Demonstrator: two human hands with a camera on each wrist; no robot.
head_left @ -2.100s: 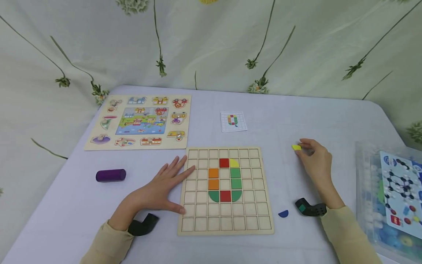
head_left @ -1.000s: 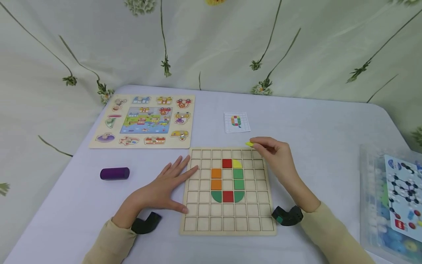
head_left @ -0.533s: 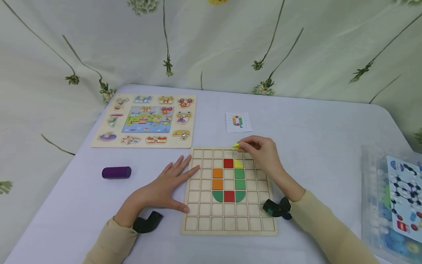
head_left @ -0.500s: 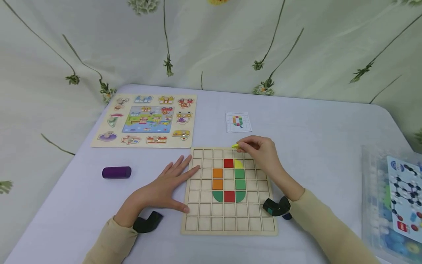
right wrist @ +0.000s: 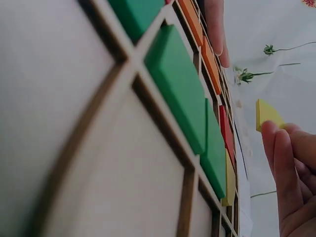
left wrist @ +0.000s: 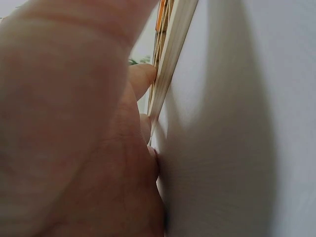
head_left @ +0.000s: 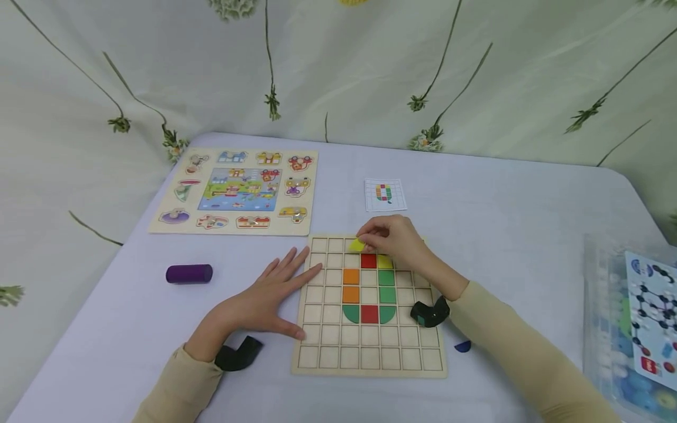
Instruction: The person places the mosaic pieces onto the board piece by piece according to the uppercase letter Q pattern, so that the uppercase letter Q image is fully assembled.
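My right hand (head_left: 394,238) pinches a yellow quarter-circle tile (head_left: 357,245) over the top edge of the wooden grid board (head_left: 370,365). In the right wrist view the yellow tile (right wrist: 267,114) hangs above the board, apart from it. My left hand (head_left: 259,299) lies spread with straight fingers against the board's left edge. Set in the board are two red tiles, two orange tiles (head_left: 351,285), several green tiles (head_left: 387,285) and another yellow quarter-circle (head_left: 385,262). The square left of the upper red tile (head_left: 368,261) is bare wood.
A small pattern card (head_left: 385,195) lies behind the board. At the back left is a picture puzzle (head_left: 238,191), with a purple cylinder (head_left: 189,274) nearer. A blue half-circle tile (head_left: 462,346) lies right of the board; a clear plastic box (head_left: 608,329) stands far right.
My right hand has carried the yellow tile leftward from the right side of the table to above the board's upper part. The left hand keeps its place at the board's edge.
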